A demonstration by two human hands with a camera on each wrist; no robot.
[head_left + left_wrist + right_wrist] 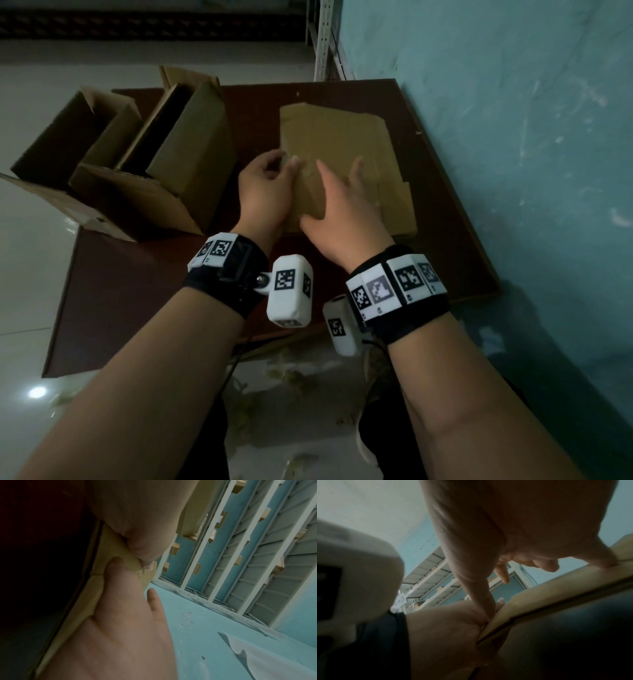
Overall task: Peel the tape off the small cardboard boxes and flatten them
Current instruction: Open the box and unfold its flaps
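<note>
Dark brown table (442, 219) pushed against a teal wall (513, 137) at 3 o'clock; pale glossy floor (30, 274) at 9. White metal shelving (323, 37) at 12, beyond the table's far edge. Tape scraps (291, 375) litter the floor at 6, near the table's front edge.

Flattened cardboard boxes (337, 137) stacked mid-table. Left hand (265, 192) curls over the stack's left edge, gripping it, thumb on top. Right hand (346, 212) lies on top, fingers straight and spread, pressing down. Hands are touching.

Open cardboard boxes (178, 154) at 10 o'clock, flaps up, overhanging the table's left edge. Interiors dark, contents can't be made out.
</note>
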